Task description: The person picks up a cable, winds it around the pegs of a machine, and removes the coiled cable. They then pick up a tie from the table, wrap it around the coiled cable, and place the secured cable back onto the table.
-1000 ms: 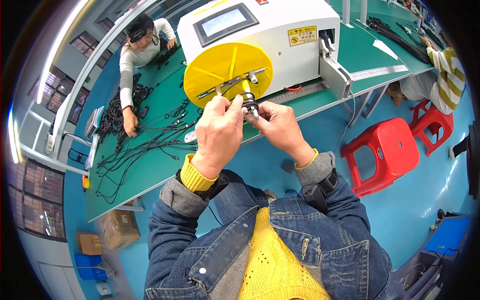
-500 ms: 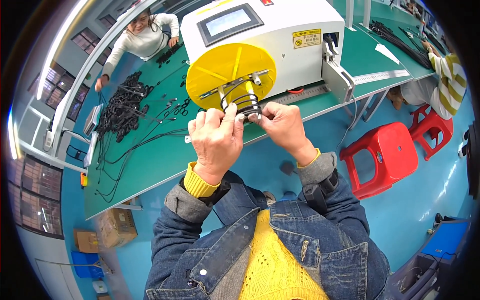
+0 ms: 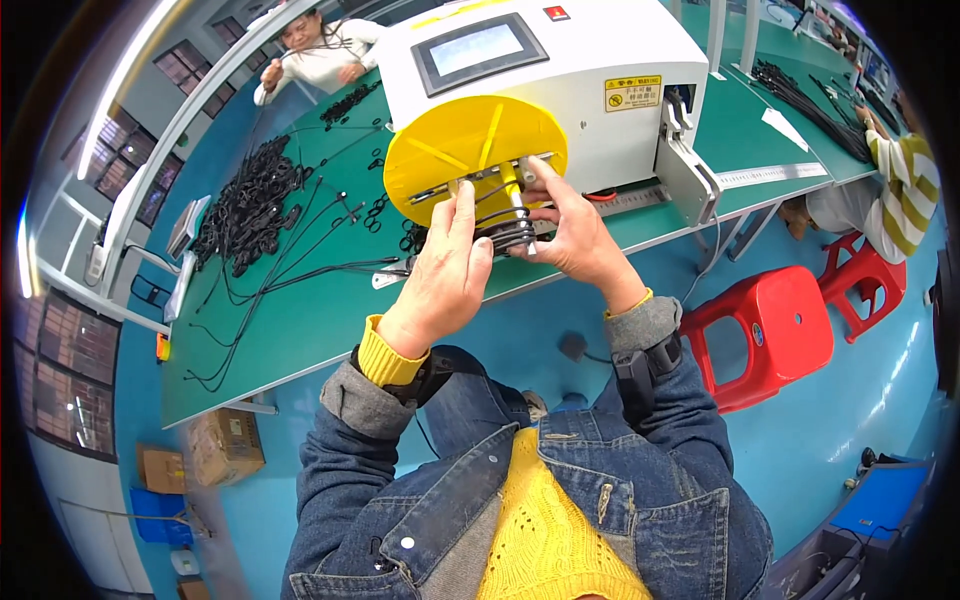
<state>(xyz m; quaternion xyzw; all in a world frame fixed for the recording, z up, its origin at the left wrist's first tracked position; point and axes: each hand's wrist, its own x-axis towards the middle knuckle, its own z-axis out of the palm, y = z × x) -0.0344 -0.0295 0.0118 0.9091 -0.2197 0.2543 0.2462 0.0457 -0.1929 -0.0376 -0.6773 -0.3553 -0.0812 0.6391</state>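
My left hand and my right hand meet in front of the yellow disc on a white machine with a grey touch screen. Between them is a small coil of black cable, wound on the metal prongs that stick out of the disc. My right hand's fingers close around the coil from the right. My left hand's fingers press on it from the left and above. Both wrists show yellow cuffs under denim sleeves.
The machine stands on a green bench. A heap of black cables and loose cable lengths lie at its left. A person across the bench handles cable; another in a striped sleeve works at right. Red stools stand right of me.
My view has moved closer to the machine. Both hands have stayed on the coil at the disc, my left fingers now stretched up over it. The person across the bench shifted right.
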